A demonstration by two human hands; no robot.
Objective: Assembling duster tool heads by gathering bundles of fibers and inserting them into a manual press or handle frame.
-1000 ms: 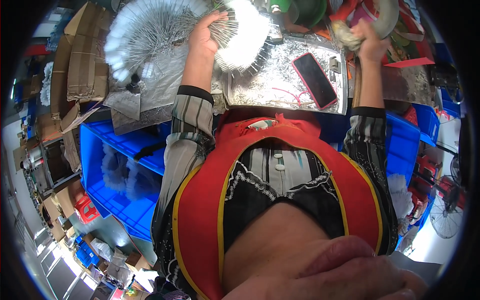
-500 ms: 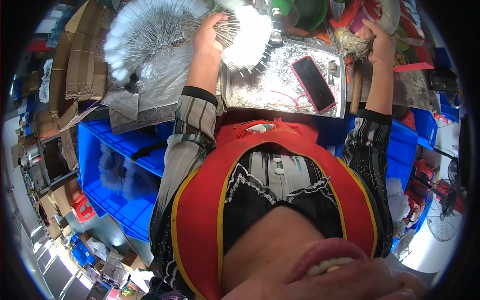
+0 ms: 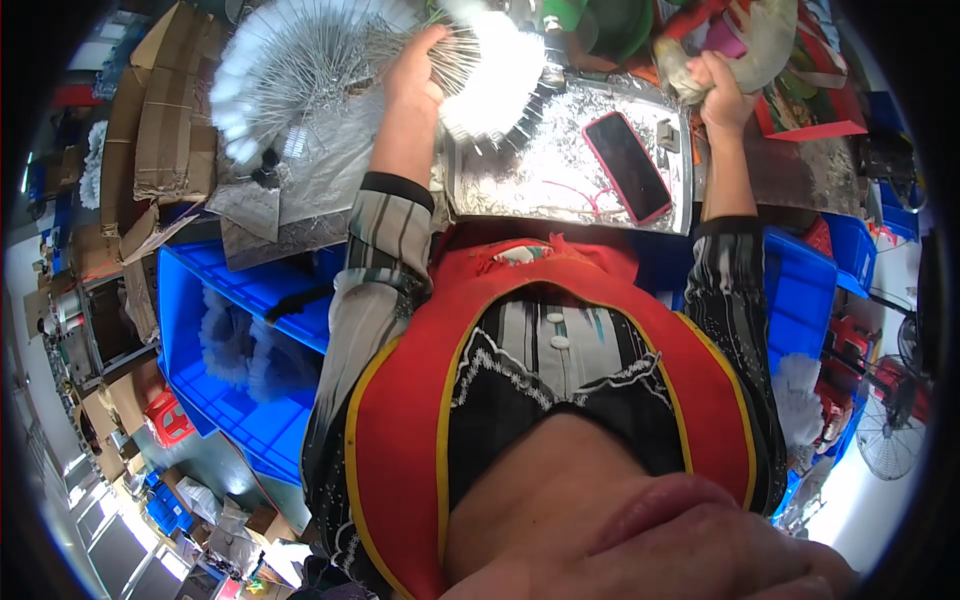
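The person's left hand (image 3: 412, 80) is clasped on the wire stems (image 3: 455, 48) of a white bundle (image 3: 495, 85) — its bright heads spreading to that hand's right, above the far left corner of a silvery tray (image 3: 490, 185) at the tabletop's (image 3: 815, 175) near edge. The right hand (image 3: 725, 95), well apart from the bundle, grips a pale, curved roll (image 3: 768, 58), its long axis slanting away towards the tabletop's far right corner.

We log the smartphone (image 3: 627, 167) on the work board's (image 3: 500, 195) right half, a small block (image 3: 665, 136) beside it. Left: wire-stemmed tufts (image 3: 310, 80), then a cardboard box (image 3: 175, 120). We place one plastic bin (image 3: 245, 425) left of the wearer, fluffy pieces (image 3: 225, 345) inside, a stool (image 3: 168, 418) farther left; a caged fan (image 3: 888, 445), far right.
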